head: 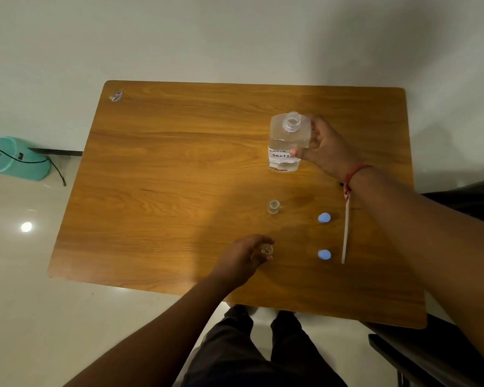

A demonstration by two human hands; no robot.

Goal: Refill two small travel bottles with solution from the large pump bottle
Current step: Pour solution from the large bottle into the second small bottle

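The large clear bottle (289, 141) with a white "solution" label has no pump on its open neck. My right hand (326, 148) grips it by its right side, at the far right of the wooden table (165, 177). My left hand (242, 259) holds a small clear travel bottle (266, 251) near the front edge, its mouth uncapped. A second small clear bottle (273, 206) stands open and untouched between them. Two blue caps (324, 218) (324, 255) lie to the right of the small bottles.
A red thread bracelet with a hanging white strip (346, 219) dangles from my right wrist over the table. A small sticker (115, 96) is at the far left corner. A teal bin (14, 159) with a cable stands on the floor at left. A dark chair (436, 353) is at right.
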